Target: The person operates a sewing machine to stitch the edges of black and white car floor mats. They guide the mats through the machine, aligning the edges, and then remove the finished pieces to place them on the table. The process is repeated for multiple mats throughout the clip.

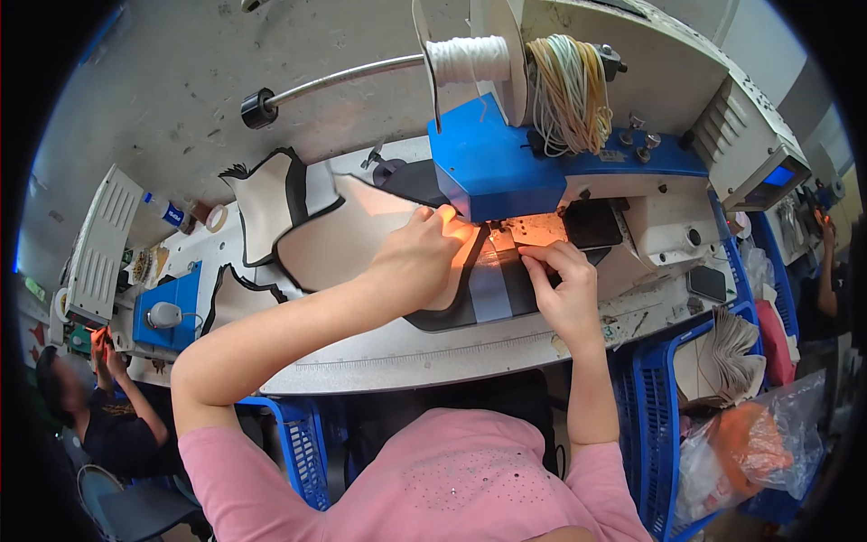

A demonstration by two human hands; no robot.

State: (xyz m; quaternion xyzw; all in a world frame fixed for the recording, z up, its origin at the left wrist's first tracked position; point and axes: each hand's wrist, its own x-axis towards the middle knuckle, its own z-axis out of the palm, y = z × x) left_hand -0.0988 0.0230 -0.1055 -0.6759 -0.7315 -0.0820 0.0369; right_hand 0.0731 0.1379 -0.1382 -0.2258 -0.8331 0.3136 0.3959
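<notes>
A beige piece with black edging (330, 239), flexible like cut leather or fabric, lies under a blue-headed workshop machine (492, 149). My left hand (417, 257) is closed on its right part, fingers curled beside the machine's lit working point. On the other side of that point my right hand (564, 280) holds thumb and forefinger together near the lit metal plate (537, 230); what they pinch is too small to make out. Between the hands, a dark surface with a pale grey band (489, 294) shows below the working point.
More black-edged beige pieces (266, 203) lie at the left. Above the machine sit a white thread spool (468, 59) and a cord bundle (569, 95). Blue crates (657, 425) flank me, and a phone (707, 284) lies at right. Another person (113, 406) works far left.
</notes>
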